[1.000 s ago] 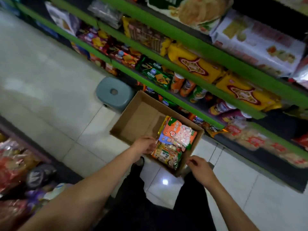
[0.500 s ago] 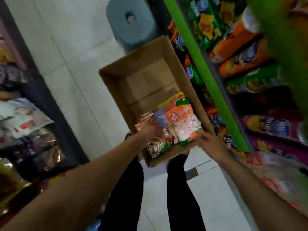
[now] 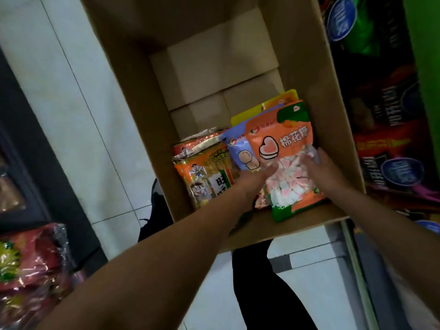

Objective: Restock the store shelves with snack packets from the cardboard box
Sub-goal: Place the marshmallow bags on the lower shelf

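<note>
An open cardboard box (image 3: 133, 96) stands on the tiled floor, its far half bare. At its near end lie an orange marshmallow packet (image 3: 285, 144), a purple packet (image 3: 238, 148) and a yellow packet (image 3: 281, 98) beneath it, and orange biscuit-stick packets (image 3: 204, 167) on the left. Both my hands are inside the box. My left hand (image 3: 257, 178) grips the marshmallow packet's left edge, and my right hand (image 3: 320, 169) grips its right edge with fingers over the top. The packet lies on the others.
A shelf with a green edge (image 3: 423, 67) and dark snack packets (image 3: 390, 129) runs right beside the box. Another shelf with red packets (image 3: 28, 270) sits at the lower left. My black-trousered legs (image 3: 262, 282) stand at the box's near end.
I have leaned in close over the box. My right hand moved from the box's rim onto the marshmallow packet, and my left hand shifted right to its other edge.
</note>
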